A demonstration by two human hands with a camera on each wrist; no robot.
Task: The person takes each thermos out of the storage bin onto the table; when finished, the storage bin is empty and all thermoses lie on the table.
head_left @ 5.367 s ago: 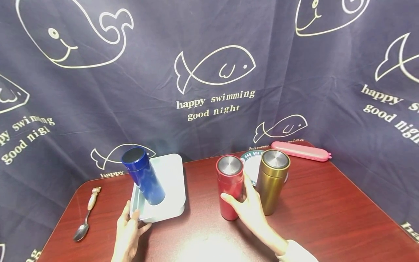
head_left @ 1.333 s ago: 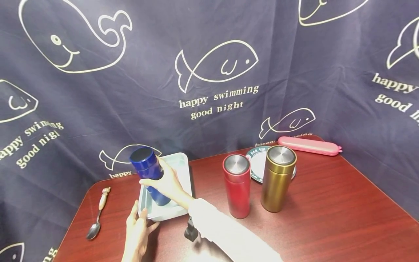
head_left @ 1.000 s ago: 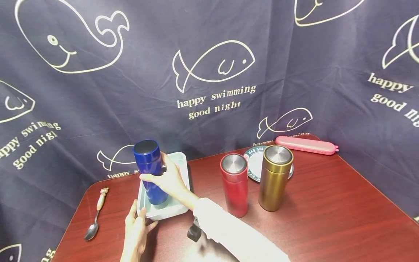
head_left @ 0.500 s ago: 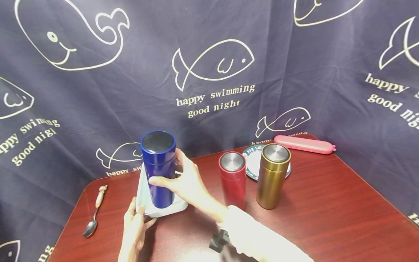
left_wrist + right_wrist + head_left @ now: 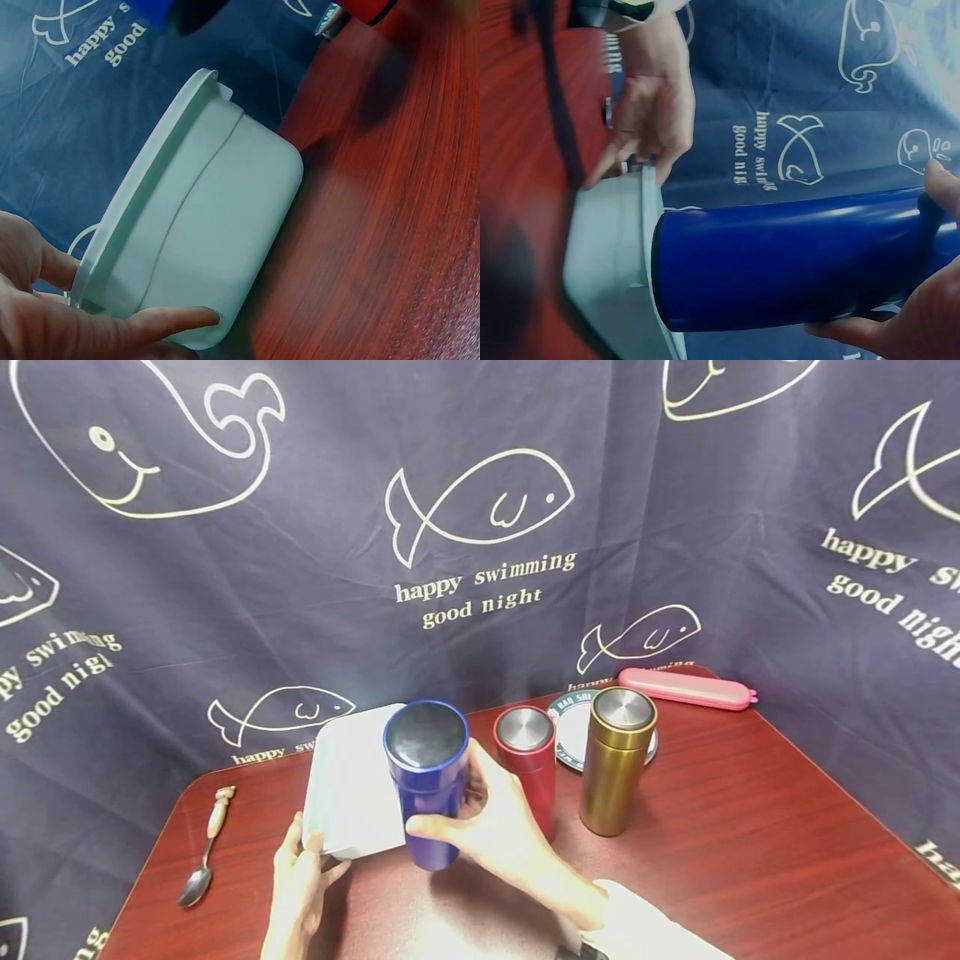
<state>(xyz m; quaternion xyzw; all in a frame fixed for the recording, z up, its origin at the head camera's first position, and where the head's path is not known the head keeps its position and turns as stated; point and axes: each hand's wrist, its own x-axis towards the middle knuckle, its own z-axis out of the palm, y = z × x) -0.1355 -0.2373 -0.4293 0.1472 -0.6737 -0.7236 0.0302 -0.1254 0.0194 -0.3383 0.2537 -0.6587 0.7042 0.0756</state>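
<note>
A blue thermos [image 5: 429, 793] with a dark lid is in my right hand [image 5: 498, 827], fingers and thumb wrapped round its body. It is raised at the right side of a pale green-white plastic basin [image 5: 356, 777], overlapping the basin's right edge in the head view. In the right wrist view the thermos's base [image 5: 660, 270] shows beside the basin's rim. My left hand [image 5: 296, 877] pinches the basin's near left corner, one finger along the outer wall [image 5: 217, 217]. Just behind my right hand stands a red thermos [image 5: 525, 777], its lower part hidden partly by that hand.
To the right stands a gold thermos [image 5: 617, 768], in front of a round plate with a green lettered rim [image 5: 566, 706]. A pink long case [image 5: 686, 688] lies at the table's back right. On the left lies a spoon [image 5: 206, 852]. A dark printed curtain [image 5: 480, 410] hangs behind the table.
My right hand first touched the red thermos, then took hold of the blue thermos standing in the basin, lifted it out and moved it right. My left hand has stayed at the basin's corner.
</note>
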